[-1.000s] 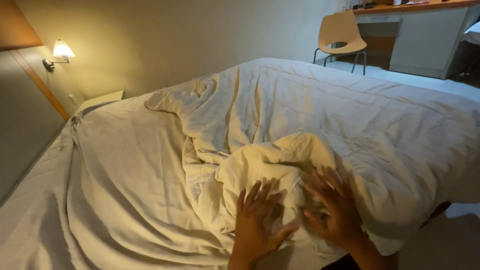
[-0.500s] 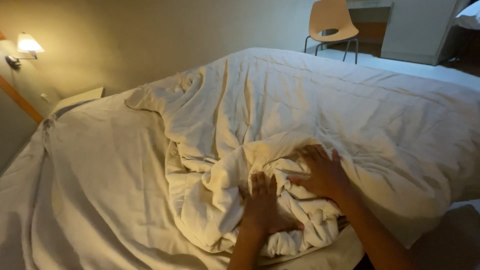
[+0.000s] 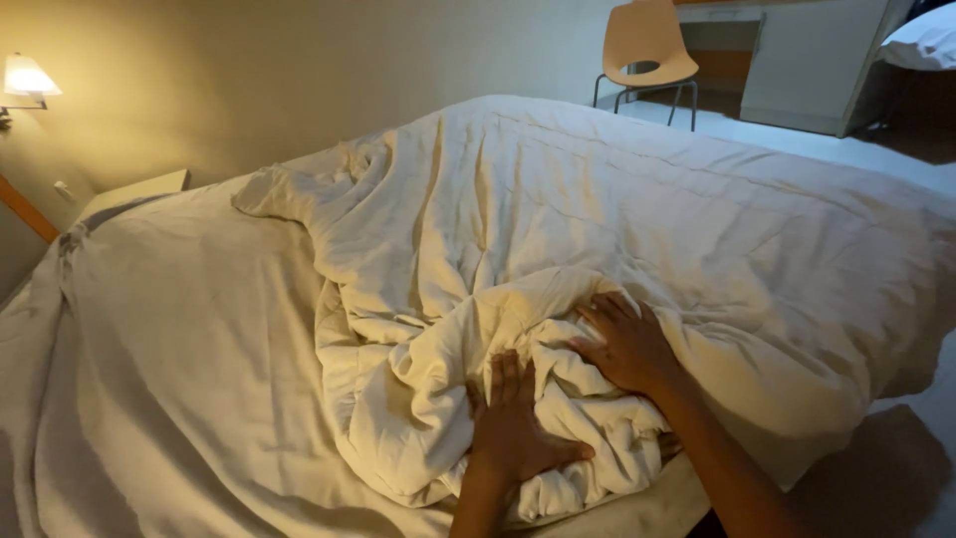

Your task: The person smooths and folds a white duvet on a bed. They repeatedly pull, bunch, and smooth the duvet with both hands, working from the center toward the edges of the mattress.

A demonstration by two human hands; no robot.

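both hands, left hand [image 3: 515,426] and right hand [image 3: 627,344], flat, fingers spread on bunched duvet [image 3: 518,399]; chair [image 3: 647,45] beyond.

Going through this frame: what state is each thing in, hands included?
Left hand: flat, fingers spread, pressing on the bunched duvet.
Right hand: open, palm down on the same bunch.
Duvet: rumpled, near corner bunched up in folds.
Sheet: exposed, creased, gathered at the far left corner.
Wall lamp: on.
Chair: upright, unoccupied.
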